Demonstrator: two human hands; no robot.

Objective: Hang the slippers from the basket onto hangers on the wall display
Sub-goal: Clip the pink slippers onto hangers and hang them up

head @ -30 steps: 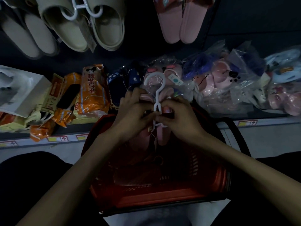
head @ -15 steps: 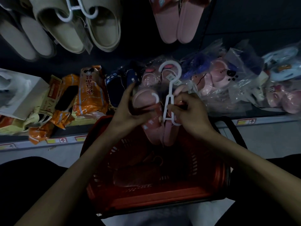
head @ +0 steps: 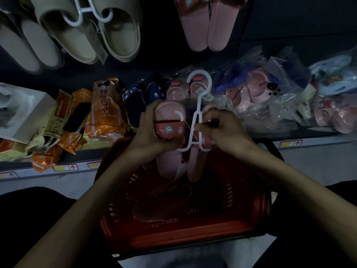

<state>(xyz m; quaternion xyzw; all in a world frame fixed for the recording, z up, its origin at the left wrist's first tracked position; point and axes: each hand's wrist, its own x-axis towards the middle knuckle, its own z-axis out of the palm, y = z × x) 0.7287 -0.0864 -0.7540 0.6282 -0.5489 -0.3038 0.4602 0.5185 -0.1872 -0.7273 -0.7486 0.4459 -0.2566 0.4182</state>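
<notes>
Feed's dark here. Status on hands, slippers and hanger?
Left hand grips pink slipper, one hanger prong in it. Right hand holds hanger and second slipper. Above red basket; not yet hung.

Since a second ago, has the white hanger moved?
Yes. The white hanger has risen and shifted right; its hook now overlaps the bagged pink slippers on the shelf, farther above the red basket.

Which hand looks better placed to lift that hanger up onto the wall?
Probably the right hand: it already pinches the white hanger by its stem, while the left hand grips the pink slipper.
</notes>
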